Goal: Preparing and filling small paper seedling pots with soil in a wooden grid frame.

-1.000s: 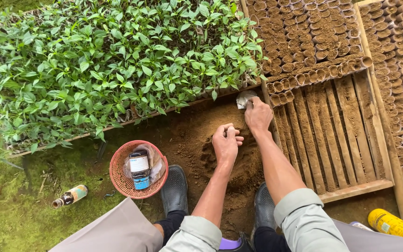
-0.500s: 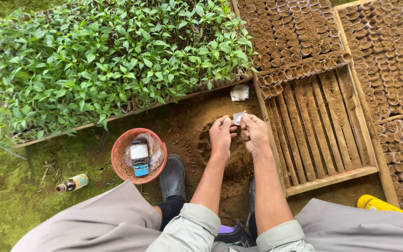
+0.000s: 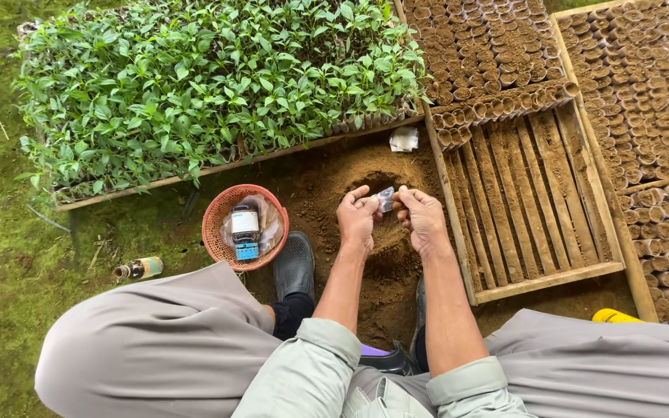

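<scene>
Head view: left hand point(image 3: 359, 220) and right hand point(image 3: 423, 219) each grip-clamp small clear plastic bag point(image 3: 385, 199).

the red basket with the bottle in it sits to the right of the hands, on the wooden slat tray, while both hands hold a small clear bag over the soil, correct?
Not quite. The head view shows the red basket to the left of the hands, on the ground beside the black boot, not on the wooden slat tray. The rest holds: the left hand and right hand hold a small clear bag over the soil.
</scene>
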